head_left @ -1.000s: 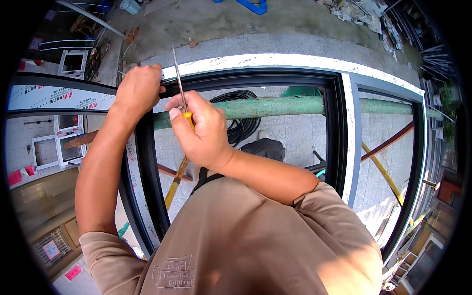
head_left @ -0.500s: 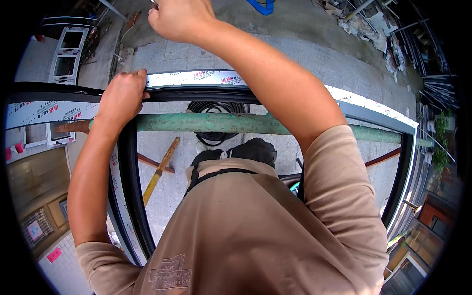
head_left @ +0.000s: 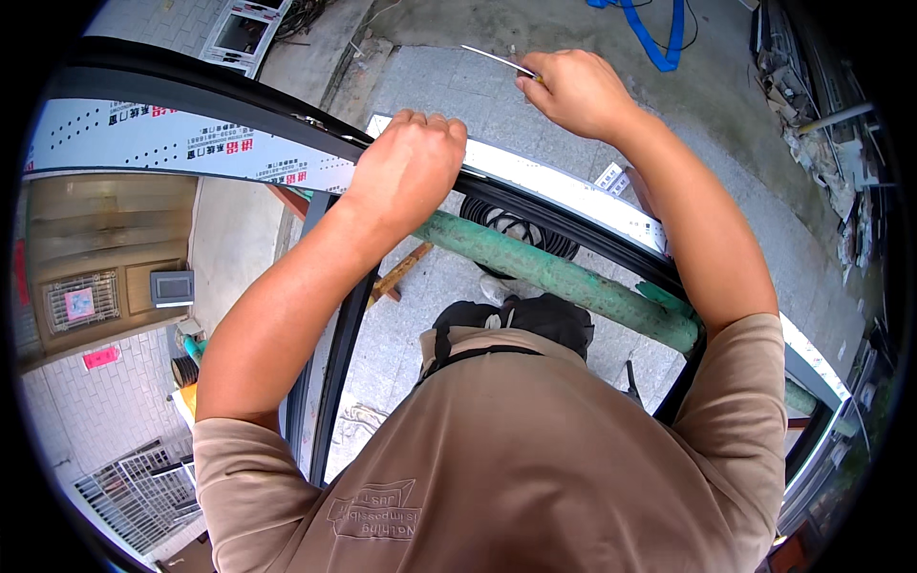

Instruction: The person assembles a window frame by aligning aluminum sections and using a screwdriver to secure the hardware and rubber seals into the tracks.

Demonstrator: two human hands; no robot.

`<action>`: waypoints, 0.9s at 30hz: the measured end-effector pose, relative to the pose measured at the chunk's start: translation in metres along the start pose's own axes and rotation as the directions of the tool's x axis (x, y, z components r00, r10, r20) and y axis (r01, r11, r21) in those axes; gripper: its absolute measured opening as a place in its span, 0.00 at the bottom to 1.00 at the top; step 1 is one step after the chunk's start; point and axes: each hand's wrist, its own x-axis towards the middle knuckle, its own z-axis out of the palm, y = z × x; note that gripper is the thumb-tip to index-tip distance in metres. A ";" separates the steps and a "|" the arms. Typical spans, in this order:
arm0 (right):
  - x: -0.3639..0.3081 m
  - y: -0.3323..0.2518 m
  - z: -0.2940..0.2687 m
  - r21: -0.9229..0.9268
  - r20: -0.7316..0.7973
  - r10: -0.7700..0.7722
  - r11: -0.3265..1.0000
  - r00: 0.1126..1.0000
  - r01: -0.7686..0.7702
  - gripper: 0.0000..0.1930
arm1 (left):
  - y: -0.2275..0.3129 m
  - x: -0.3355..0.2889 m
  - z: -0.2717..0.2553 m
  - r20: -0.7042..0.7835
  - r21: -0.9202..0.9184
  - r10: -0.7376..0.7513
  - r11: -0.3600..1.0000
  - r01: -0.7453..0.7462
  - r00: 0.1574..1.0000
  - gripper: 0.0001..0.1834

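Note:
A dark window frame point(head_left: 564, 184) with printed white protective film on its faces runs across in front of me. My left hand point(head_left: 409, 174) is closed over its bar, fingers curled across the far edge near a corner joint. Beyond the frame and to the right, my right hand point(head_left: 581, 95) is raised, closed around a screwdriver point(head_left: 492, 55). The thin metal shaft points left, clear of the frame, while most of the handle is hidden in my fist. A small metal fitting point(head_left: 310, 121) sits in the black channel left of my left hand.
Under the frame lies a green pipe point(head_left: 544, 263), with a rusty yellow bar point(head_left: 399, 272) below. Coiled black hose point(head_left: 521, 229) rests on the paving. A blue strap point(head_left: 654, 38) lies far off, and debris point(head_left: 812, 158) is heaped at right.
My view has swung left, so the frame appears tilted. My right hand now shows farther right with the screwdriver's shaft visible. My left hand still grips the frame.

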 end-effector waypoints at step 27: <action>-0.029 -0.086 -0.003 0.326 0.037 -0.038 0.945 0.999 0.024 0.12 | 0.013 -0.005 0.005 -0.089 -0.081 -0.176 0.982 0.169 0.980 0.08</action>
